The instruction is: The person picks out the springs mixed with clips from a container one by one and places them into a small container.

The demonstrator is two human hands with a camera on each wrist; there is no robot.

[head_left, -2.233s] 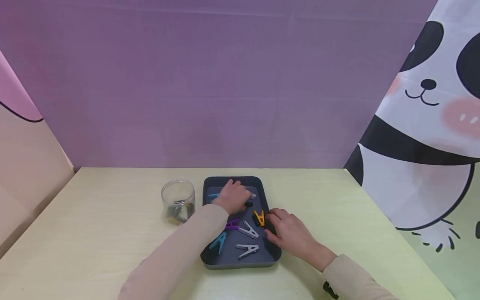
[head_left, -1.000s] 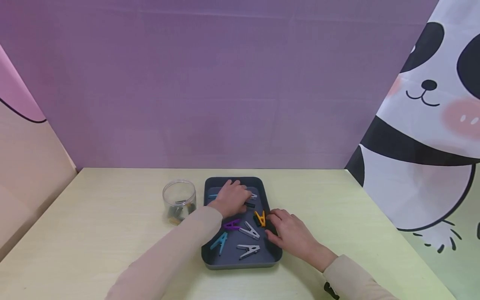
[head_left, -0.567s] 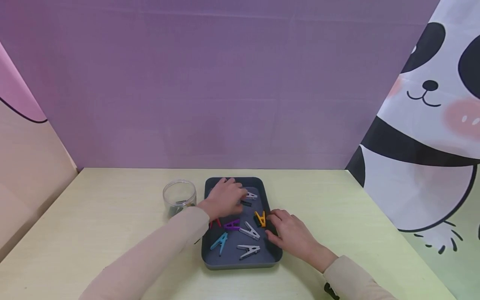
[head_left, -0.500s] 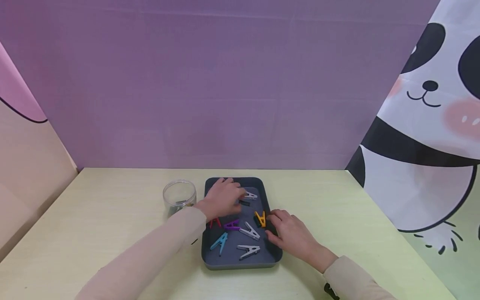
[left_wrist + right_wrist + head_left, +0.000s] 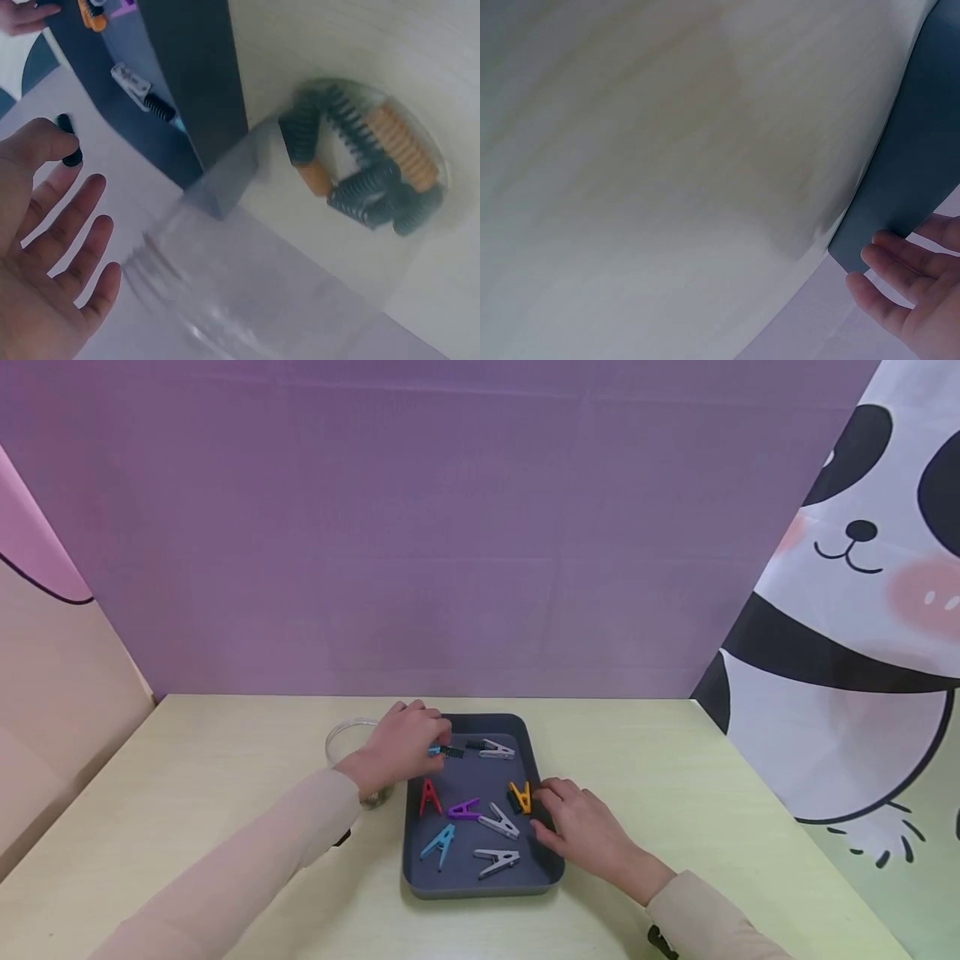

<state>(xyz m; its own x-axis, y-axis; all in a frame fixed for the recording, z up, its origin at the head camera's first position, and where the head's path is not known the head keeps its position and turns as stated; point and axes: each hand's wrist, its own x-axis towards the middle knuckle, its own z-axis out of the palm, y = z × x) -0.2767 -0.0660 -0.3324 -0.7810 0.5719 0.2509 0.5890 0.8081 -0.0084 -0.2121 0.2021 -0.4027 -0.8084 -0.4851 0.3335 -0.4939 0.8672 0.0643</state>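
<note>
My left hand (image 5: pixel 401 743) is at the far left corner of the grey tray (image 5: pixel 450 887), its wrist overlapping the clear jar (image 5: pixel 339 732). The left wrist view shows its thumb and index finger pinching a small dark spring-like piece (image 5: pixel 69 140), other fingers spread. Similar dark ribbed pieces (image 5: pixel 360 127) and orange ones (image 5: pixel 401 146) lie in the jar. My right hand (image 5: pixel 588 831) holds the tray's right rim, thumb over the inside and fingertips at the outer wall (image 5: pixel 907 172). Inside the tray are red (image 5: pixel 429 795), purple (image 5: pixel 463 810), blue (image 5: pixel 438 843), yellow (image 5: pixel 522 797) and grey clips (image 5: pixel 497 862).
A white clip (image 5: pixel 497 749) lies at the tray's far end, with dark ribbed pieces (image 5: pixel 453 752) beside it. The pale wooden table (image 5: pixel 637 752) ends at a purple backdrop (image 5: pixel 450 543). A panda print (image 5: pixel 855 610) hangs at the right.
My left hand has moved left from over the tray's far end toward the jar, uncovering the red clip and far pieces. My right hand has stayed at the rim.
</note>
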